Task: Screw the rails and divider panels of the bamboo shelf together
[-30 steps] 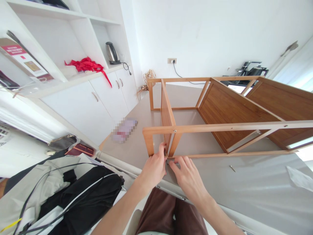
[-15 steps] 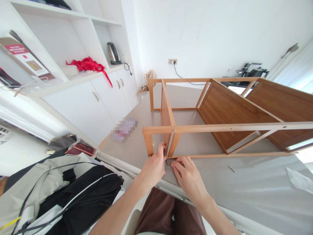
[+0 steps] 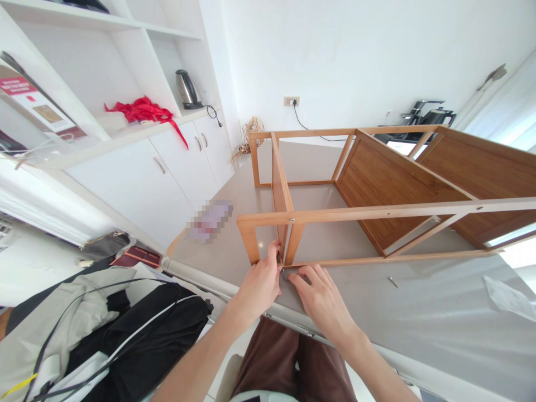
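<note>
A wooden shelf unit [image 3: 347,209] lies on its side across the grey tabletop. At its near left end, my left hand [image 3: 260,286] is closed on the lower end of the shelf panel [image 3: 281,192], its thumb and fingers around the joint at the bottom rail. Close beside it, my right hand [image 3: 315,286] pinches a small bent metal hex key [image 3: 286,275] at that joint, just under the rail. The key's tip is hidden by the left fingers and the wood. To the right, a loose screw [image 3: 392,282] rests on the table.
A clear plastic bag [image 3: 508,297] lies at the table's right side. A blurred packet [image 3: 210,221] is left of the shelf unit. White cabinets [image 3: 163,173] carry an electric kettle [image 3: 187,90] and red ribbon [image 3: 140,110]. Clothes [image 3: 142,324] and cables are piled at lower left.
The view has shifted slightly, so the shelf unit appears a little further left and higher. Both hands stay at the same joint, and the hex key appears turned a little.
</note>
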Motion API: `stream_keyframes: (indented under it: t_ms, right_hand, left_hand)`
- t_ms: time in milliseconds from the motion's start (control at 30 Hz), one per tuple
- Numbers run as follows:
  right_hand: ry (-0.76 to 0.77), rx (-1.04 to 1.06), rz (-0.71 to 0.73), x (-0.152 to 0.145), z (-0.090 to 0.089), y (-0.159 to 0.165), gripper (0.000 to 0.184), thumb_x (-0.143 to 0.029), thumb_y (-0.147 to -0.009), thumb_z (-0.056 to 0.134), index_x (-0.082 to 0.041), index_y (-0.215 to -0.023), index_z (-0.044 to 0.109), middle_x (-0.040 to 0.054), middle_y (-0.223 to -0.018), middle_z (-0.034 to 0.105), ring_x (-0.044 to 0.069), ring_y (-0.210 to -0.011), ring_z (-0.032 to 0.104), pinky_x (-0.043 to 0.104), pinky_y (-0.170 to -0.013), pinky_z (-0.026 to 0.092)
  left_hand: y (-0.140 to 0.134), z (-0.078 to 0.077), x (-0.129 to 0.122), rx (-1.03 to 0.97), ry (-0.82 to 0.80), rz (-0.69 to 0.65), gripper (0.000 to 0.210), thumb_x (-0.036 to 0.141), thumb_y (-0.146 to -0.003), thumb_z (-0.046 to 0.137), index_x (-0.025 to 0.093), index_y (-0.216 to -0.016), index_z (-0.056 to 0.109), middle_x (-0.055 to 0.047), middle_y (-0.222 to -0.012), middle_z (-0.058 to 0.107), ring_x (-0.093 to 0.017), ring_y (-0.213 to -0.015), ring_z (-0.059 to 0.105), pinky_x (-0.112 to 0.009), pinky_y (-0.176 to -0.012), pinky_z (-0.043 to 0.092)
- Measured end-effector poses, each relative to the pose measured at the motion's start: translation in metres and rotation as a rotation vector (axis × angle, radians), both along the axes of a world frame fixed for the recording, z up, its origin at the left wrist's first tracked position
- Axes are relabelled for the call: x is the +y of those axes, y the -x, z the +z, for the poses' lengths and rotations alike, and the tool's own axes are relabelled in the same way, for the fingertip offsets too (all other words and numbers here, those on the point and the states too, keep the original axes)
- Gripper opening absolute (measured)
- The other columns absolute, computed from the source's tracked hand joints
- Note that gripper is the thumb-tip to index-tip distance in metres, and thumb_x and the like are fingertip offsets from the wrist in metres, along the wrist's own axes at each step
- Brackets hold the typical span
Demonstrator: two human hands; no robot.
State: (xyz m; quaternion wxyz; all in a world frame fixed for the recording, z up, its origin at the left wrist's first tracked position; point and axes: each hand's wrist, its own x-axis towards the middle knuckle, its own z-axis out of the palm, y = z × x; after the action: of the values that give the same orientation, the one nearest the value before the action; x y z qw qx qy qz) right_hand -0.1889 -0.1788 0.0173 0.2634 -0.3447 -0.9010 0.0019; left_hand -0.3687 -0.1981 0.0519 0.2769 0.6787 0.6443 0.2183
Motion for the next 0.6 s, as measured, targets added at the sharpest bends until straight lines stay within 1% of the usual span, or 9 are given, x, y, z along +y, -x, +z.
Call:
stream_keyframes:
  t_ms: [100, 233, 400, 600]
  right_hand:
    - [0.0, -0.024, -0.011, 0.001, 0.0001, 0.0026, 0.023, -0.008, -0.095, 0.047, -0.019, -0.097, 0.067, 0.0074, -0.095, 0.058, 0.021, -0.088, 0.05, 0.034, -0.08, 0.043]
    - [-0.011, -0.034, -0.011, 0.0022, 0.0004, 0.005, 0.021, -0.008, -0.095, 0.049, -0.019, -0.095, 0.067, 0.0071, -0.094, 0.056, 0.021, -0.087, 0.048, 0.034, -0.078, 0.042]
    - [-0.031, -0.013, -0.021, 0.0019, -0.0009, 0.0054, 0.022, -0.008, -0.095, 0.049, -0.019, -0.096, 0.067, 0.007, -0.093, 0.055, 0.021, -0.087, 0.047, 0.033, -0.077, 0.041]
    - [-0.042, -0.028, -0.025, 0.0012, 0.0004, 0.0064, 0.021, -0.008, -0.095, 0.049, -0.019, -0.097, 0.067, 0.0075, -0.095, 0.056, 0.021, -0.088, 0.047, 0.034, -0.078, 0.041]
  left_hand:
    - [0.0003, -0.0001, 0.0003, 0.009, -0.009, 0.005, 0.045, 0.015, -0.099, 0.039, 0.02, -0.142, 0.026, -0.003, -0.079, 0.071, -0.022, -0.068, 0.072, -0.032, -0.076, 0.052]
    - [0.0008, -0.0006, -0.0002, 0.021, -0.03, -0.002, 0.047, 0.016, -0.099, 0.04, 0.019, -0.143, 0.025, -0.006, -0.086, 0.072, -0.022, -0.074, 0.073, -0.032, -0.077, 0.052]
    - [0.0008, -0.0029, 0.0, -0.008, -0.019, 0.006, 0.047, 0.016, -0.1, 0.038, 0.019, -0.144, 0.026, -0.007, -0.087, 0.073, -0.02, -0.066, 0.072, -0.032, -0.076, 0.052]
    - [0.0014, -0.0042, 0.0006, -0.009, -0.019, 0.004, 0.049, 0.016, -0.099, 0.039, 0.019, -0.145, 0.025, -0.007, -0.089, 0.073, -0.02, -0.064, 0.071, -0.031, -0.072, 0.052]
